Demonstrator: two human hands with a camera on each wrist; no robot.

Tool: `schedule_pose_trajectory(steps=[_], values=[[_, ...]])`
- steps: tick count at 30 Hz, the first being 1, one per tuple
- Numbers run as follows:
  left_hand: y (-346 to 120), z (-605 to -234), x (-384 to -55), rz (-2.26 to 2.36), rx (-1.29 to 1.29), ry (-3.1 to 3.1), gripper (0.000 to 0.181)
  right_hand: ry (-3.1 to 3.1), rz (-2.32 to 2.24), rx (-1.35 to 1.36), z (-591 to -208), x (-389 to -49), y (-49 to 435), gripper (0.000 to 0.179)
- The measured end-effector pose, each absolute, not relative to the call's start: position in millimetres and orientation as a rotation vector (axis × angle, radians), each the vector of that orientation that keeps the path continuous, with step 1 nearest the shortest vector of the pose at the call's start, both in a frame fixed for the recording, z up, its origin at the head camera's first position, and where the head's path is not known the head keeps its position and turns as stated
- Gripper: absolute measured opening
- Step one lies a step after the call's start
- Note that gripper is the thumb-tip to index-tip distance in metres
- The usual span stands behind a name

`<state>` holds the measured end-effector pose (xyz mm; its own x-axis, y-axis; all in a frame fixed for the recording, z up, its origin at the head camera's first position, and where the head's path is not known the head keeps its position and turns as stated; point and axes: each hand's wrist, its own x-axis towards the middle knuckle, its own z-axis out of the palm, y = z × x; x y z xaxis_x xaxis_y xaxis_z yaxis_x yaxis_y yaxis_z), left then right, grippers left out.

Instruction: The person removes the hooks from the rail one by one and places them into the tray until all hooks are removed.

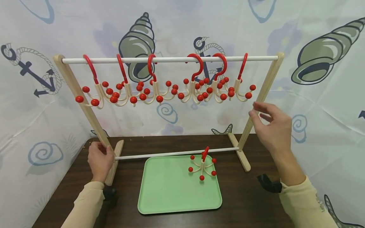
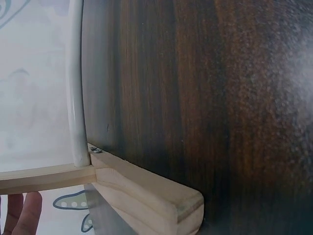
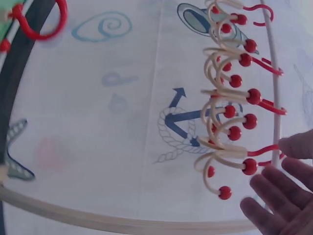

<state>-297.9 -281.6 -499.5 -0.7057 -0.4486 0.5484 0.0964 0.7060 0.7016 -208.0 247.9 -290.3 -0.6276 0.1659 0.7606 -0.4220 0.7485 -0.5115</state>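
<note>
My left hand (image 1: 99, 160) is at the lower end of the rack's left wooden post (image 1: 97, 123); in the left wrist view its fingertips (image 2: 30, 208) touch or nearly touch that post's edge. My right hand (image 1: 273, 126), thumb and fingers apart and holding nothing, is beside the right post (image 1: 263, 87). Several cream multi-arm hangers with red hooks and red ball tips, one being the rightmost hanger (image 1: 237, 85), hang from the white top rod (image 1: 171, 59). Another such hanger (image 1: 202, 166) stands upright, hook up, on the green tray (image 1: 168, 186).
A white lower rod (image 1: 176, 154) joins the two posts behind the tray. Wooden feet (image 1: 240, 155) carry the rack on the dark brown table (image 1: 242, 202). A cloth (image 1: 182, 25) printed with shells and anchors hangs behind.
</note>
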Motion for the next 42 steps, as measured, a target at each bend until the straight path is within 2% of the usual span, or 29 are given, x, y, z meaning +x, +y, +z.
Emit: schedule_pose_trajectory(steps=[8,15,20,32,42], values=[[-285.6,-499.5,-296.6,-0.933,0.271,-2.169,0.024,-2.164,0.727,0.309,-257.1,-249.8,242.5,0.038],[-280.3,-500.1,-297.0,-0.951,0.268,-2.183,0.024,-2.334,0.861,0.130,-231.4,-276.4,239.2,0.050],[-278.4,-500.8,-296.8,-0.951,0.263,-2.169,0.023,-2.415,0.867,0.059,-223.4,-288.2,237.1,0.052],[-279.9,-499.3,-295.9,-0.939,0.276,-2.187,0.024,-2.445,0.820,0.055,-228.0,-298.8,241.6,0.042],[-282.4,-500.3,-299.5,-0.922,0.262,-2.183,0.024,-2.457,0.827,0.014,-228.4,-299.5,248.8,0.043]])
